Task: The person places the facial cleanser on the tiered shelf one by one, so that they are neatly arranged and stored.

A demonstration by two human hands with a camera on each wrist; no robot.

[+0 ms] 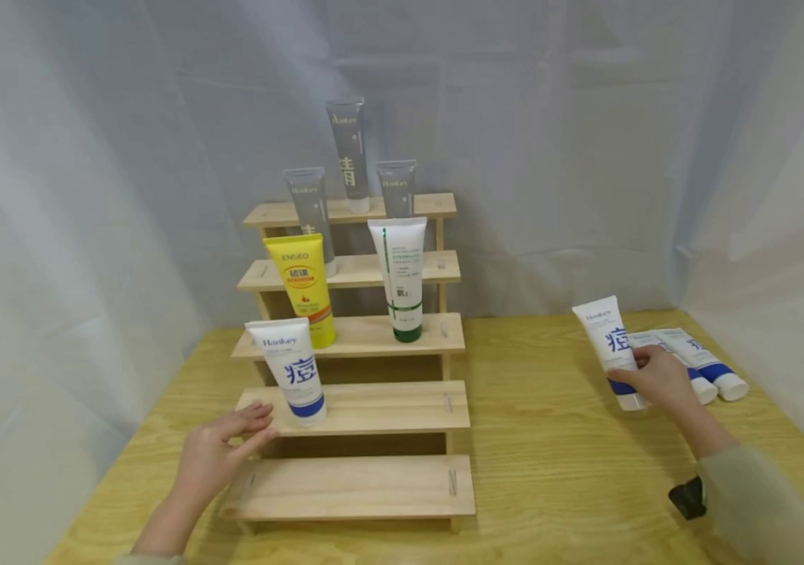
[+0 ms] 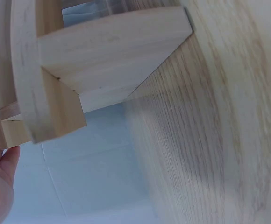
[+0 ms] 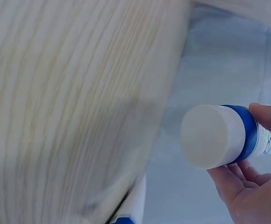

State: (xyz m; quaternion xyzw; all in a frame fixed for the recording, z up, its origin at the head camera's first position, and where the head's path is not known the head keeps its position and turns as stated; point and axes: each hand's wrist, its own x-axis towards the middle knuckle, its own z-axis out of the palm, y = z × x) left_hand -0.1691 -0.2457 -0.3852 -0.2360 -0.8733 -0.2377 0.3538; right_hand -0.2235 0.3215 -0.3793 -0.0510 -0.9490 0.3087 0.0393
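My right hand (image 1: pixel 659 378) pinches a white-and-blue squeeze tube (image 1: pixel 606 337) between thumb and fingers. It holds the tube cap down above the table's right side; the white cap (image 3: pixel 205 136) faces the camera in the right wrist view. Two similar tubes (image 1: pixel 715 369) lie behind that hand. My left hand (image 1: pixel 214 447) rests its fingertips at the left end of the wooden stepped rack (image 1: pixel 387 404), on the second step from the bottom. Close by those fingers, another white-and-blue tube (image 1: pixel 289 369) stands on its cap on that step.
Higher up the rack stand a yellow tube (image 1: pixel 299 282), a white-and-green tube (image 1: pixel 402 275) and three grey tubes (image 1: pixel 348 149). The bottom step (image 1: pixel 352 486) bears nothing. A black object (image 1: pixel 687 498) sits by the right sleeve. Pale curtains (image 1: pixel 550 157) hang behind the wooden table (image 1: pixel 536 471).
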